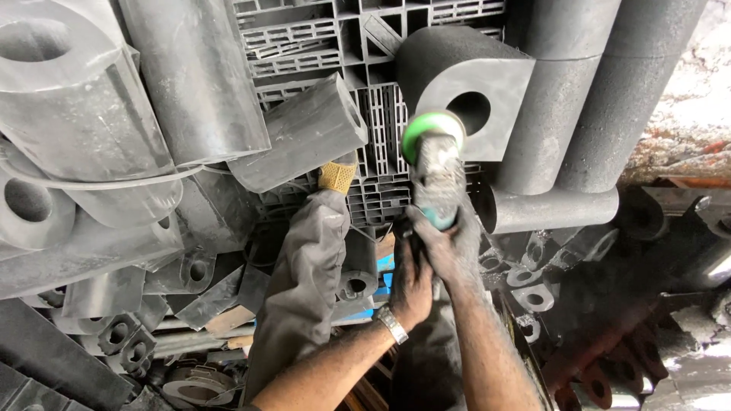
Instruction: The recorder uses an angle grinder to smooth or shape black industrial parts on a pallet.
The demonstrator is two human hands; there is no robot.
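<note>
Left hand (411,278): soot-black, a metal watch (393,325) on the wrist, fingers wrapped around the rear of the grinder (437,176).
Right hand (445,242): equally blackened, clamped over the grinder's body just above the left one.
Grinder: grey, dusty, with a green guard (423,128); held up by both hands, its head at the holed block (468,95).
Block: dark rubber, rounded on top, with a round hole through its flat face, leaning on a grey plastic pallet (381,148).
Another person: a grey sleeve (304,281) and yellow glove (336,176), just left of the grinder, under a second block (301,137).
Surroundings: long grey rubber profiles (579,99) to the right, more stacked left; small holed offcuts (533,297) lie below.
</note>
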